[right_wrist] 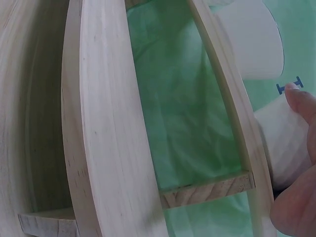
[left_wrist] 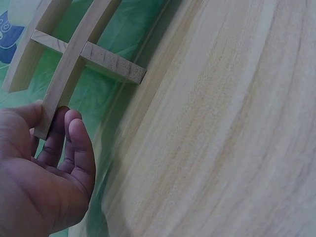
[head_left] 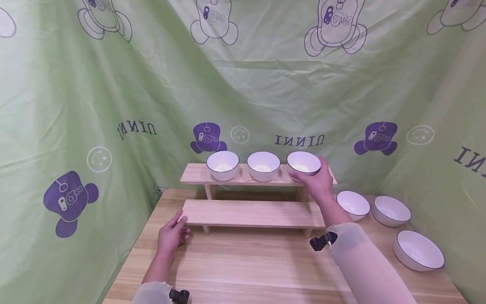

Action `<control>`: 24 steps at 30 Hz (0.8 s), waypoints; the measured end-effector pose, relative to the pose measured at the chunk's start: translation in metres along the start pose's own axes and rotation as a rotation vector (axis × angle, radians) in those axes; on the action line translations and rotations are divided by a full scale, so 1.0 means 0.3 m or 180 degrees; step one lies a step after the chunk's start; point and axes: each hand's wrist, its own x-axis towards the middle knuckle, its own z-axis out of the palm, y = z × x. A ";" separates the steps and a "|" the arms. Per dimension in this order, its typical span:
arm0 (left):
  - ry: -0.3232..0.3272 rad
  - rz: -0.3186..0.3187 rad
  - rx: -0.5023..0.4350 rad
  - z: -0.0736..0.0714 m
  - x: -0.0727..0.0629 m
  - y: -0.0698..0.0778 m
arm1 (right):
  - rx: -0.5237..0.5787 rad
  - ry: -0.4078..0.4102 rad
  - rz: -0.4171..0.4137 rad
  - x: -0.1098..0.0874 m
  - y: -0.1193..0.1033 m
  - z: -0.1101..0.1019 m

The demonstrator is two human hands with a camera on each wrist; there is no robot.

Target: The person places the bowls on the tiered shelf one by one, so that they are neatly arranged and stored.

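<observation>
Three white bowls with dark rims stand in a row on the upper tier of a two-tier wooden shelf (head_left: 252, 213): a left bowl (head_left: 222, 166), a middle bowl (head_left: 263, 166) and a right bowl (head_left: 303, 162). My right hand (head_left: 318, 179) grips the right bowl from its right side, thumb at the front; the right wrist view shows this bowl (right_wrist: 284, 143) at the upper board. At the left end of the lower board, my left hand (head_left: 171, 236) pinches the wood, with the board's end (left_wrist: 49, 111) between thumb and fingers in the left wrist view.
Right of the shelf, three more white bowls sit on the wooden table (head_left: 243, 266): one near the right forearm (head_left: 354, 204), another bowl (head_left: 392, 210) beside it, and a larger-looking bowl (head_left: 419, 250) nearer the front. A green patterned curtain (head_left: 250, 97) hangs close behind and at both sides.
</observation>
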 end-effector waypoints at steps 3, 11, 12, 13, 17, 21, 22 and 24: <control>0.0013 -0.0006 0.0000 0.000 0.000 0.000 | -0.0055 -0.0020 0.0033 0.004 0.002 -0.001; 0.0038 0.0054 -0.0014 0.003 0.008 0.001 | -0.0079 -0.0100 0.0011 0.012 0.011 -0.001; 0.0038 0.0056 -0.0005 0.004 0.009 0.000 | -0.0082 -0.0098 0.0017 0.012 0.014 -0.001; 0.0043 0.0053 -0.0014 0.004 0.010 -0.001 | -0.0079 -0.0092 0.0024 0.011 0.016 -0.001; 0.0051 0.0043 -0.0028 0.004 0.011 -0.008 | -0.0070 -0.0093 0.0025 0.010 0.020 -0.001; 0.0058 0.0026 -0.0059 0.003 0.012 -0.014 | -0.0073 -0.0109 0.0011 0.010 0.021 -0.001; 0.0047 0.0029 -0.0059 0.002 0.012 -0.015 | -0.0078 -0.0111 0.0007 0.010 0.022 -0.001; 0.0046 0.0030 -0.0070 0.003 0.012 -0.015 | -0.0110 -0.0115 -0.0013 0.011 0.024 -0.004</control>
